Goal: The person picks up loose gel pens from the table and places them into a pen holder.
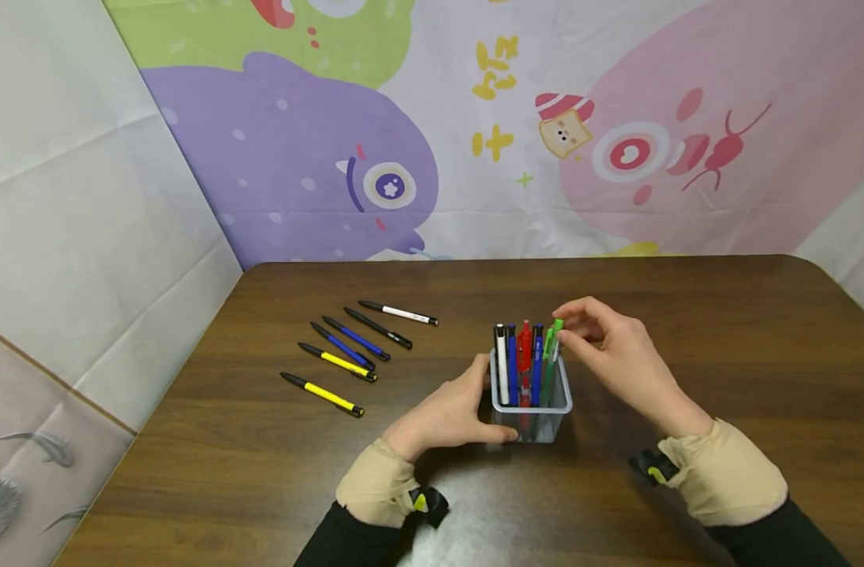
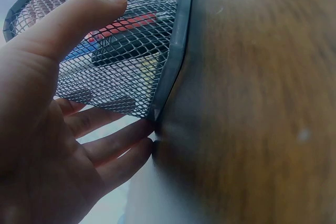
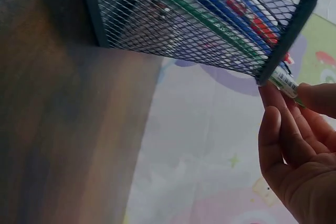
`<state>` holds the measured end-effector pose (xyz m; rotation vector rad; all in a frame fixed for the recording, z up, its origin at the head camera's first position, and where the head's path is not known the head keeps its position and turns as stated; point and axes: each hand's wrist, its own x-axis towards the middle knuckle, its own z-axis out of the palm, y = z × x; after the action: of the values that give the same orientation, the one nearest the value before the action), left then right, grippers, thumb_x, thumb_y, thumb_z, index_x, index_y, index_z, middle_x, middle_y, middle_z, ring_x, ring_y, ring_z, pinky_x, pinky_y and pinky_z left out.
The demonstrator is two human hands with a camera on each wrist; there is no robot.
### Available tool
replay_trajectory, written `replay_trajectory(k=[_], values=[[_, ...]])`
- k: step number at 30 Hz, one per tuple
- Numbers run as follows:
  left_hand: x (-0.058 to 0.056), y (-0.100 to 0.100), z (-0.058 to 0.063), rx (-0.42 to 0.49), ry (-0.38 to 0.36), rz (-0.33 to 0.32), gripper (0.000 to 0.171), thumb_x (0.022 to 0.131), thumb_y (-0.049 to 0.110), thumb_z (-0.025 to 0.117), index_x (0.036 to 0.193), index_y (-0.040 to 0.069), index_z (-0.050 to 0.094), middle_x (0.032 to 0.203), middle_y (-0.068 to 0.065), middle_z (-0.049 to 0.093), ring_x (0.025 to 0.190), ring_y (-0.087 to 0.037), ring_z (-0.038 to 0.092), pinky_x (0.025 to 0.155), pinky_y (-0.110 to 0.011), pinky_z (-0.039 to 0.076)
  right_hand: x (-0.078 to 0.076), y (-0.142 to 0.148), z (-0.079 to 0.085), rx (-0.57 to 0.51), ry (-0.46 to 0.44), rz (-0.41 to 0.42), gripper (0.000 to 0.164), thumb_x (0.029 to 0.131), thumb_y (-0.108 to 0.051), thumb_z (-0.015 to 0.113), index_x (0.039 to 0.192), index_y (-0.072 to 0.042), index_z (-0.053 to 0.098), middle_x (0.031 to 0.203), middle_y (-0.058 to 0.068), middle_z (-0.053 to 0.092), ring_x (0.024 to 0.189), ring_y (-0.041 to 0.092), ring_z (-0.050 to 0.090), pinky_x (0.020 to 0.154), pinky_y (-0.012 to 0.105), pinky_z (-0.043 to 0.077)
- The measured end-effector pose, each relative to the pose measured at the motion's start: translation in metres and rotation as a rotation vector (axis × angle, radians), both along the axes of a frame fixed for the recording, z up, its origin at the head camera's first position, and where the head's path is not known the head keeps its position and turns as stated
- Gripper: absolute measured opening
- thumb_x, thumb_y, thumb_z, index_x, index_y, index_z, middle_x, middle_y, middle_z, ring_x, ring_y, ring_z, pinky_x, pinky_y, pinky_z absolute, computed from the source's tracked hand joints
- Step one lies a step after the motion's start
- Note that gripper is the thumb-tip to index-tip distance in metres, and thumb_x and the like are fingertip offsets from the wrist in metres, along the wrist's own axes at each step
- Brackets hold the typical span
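A mesh pen holder [image 1: 545, 429] stands upright on the table, with white, blue, red and green pens in it. My left hand [image 1: 442, 413] grips its lower left side, thumb across the front. In the left wrist view, the left fingers [image 2: 118, 142] reach round the holder's mesh near the bottom rim. At the right rim, my right hand [image 1: 623, 354] pinches the top of a green pen [image 1: 558, 324] between thumb and fingers. The right wrist view shows this pen's lower length inside the mesh, its barcoded end [image 3: 285, 81] at the thumb.
Left of the holder, several pens lie slanted in a row on the brown table [image 1: 212, 472]: a white pen [image 1: 399, 313], a black pen [image 1: 377, 327], two blue ones and two yellow ones, the nearest yellow pen [image 1: 324, 394] lowest. A cartoon-printed cloth [image 1: 467, 213] hangs behind the table.
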<state>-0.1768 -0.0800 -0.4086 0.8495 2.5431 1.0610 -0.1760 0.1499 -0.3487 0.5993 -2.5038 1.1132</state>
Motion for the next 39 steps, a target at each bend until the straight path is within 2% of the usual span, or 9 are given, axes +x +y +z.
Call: replay_trajectory(k=[6,18,28,31,34,39], values=[[0.001,0.0,0.001,0.0,0.005,-0.003,0.085,0.069,0.046,0.073,0.132,0.016,0.025,0.123,-0.005,0.053,0.11,-0.009,0.049,0.091,-0.032,0.041,-0.001,0.0,-0.007,0.004,-0.034,-0.01,0.019,0.086,-0.014,0.061,0.105,-0.01,0.06,0.089,0.0,0.064,0.075,0.009,0.06,0.064,0.033,0.049],[0.001,0.0,0.002,0.011,-0.009,-0.001,0.086,0.069,0.045,0.073,0.133,0.016,0.024,0.123,-0.005,0.053,0.112,-0.009,0.048,0.093,-0.032,0.04,0.0,-0.002,-0.014,-0.005,-0.041,-0.012,0.021,0.086,-0.014,0.061,0.106,-0.009,0.062,0.089,0.0,0.065,0.076,0.01,0.059,0.066,0.033,0.05],[0.001,0.001,0.002,0.005,-0.007,0.009,0.086,0.069,0.045,0.074,0.133,0.016,0.025,0.123,-0.004,0.054,0.111,-0.009,0.048,0.092,-0.032,0.04,0.006,-0.001,-0.024,-0.072,-0.049,-0.011,0.031,0.086,-0.015,0.06,0.117,-0.011,0.057,0.094,0.002,0.065,0.081,0.01,0.06,0.071,0.029,0.05],[0.001,0.001,0.002,0.002,-0.003,0.009,0.086,0.069,0.045,0.074,0.133,0.016,0.025,0.123,-0.003,0.054,0.111,-0.009,0.048,0.092,-0.031,0.04,0.008,0.0,-0.027,-0.122,-0.089,-0.014,0.033,0.088,-0.016,0.059,0.12,-0.01,0.055,0.1,0.004,0.065,0.084,0.009,0.061,0.072,0.023,0.049],[0.001,0.001,0.002,-0.003,0.001,0.009,0.087,0.068,0.046,0.074,0.133,0.016,0.025,0.123,-0.003,0.054,0.111,-0.009,0.048,0.092,-0.031,0.04,0.01,0.001,-0.03,-0.219,-0.168,0.024,0.032,0.092,-0.013,0.052,0.123,-0.005,0.052,0.105,0.01,0.063,0.087,0.01,0.06,0.073,0.023,0.05],[0.001,0.001,0.001,0.0,-0.001,0.007,0.086,0.068,0.046,0.073,0.133,0.016,0.025,0.122,-0.003,0.054,0.111,-0.009,0.048,0.092,-0.032,0.04,0.013,0.007,-0.038,-0.357,-0.323,0.188,0.039,0.092,0.005,0.039,0.131,0.003,0.039,0.117,0.022,0.054,0.101,0.016,0.056,0.082,0.026,0.048]])
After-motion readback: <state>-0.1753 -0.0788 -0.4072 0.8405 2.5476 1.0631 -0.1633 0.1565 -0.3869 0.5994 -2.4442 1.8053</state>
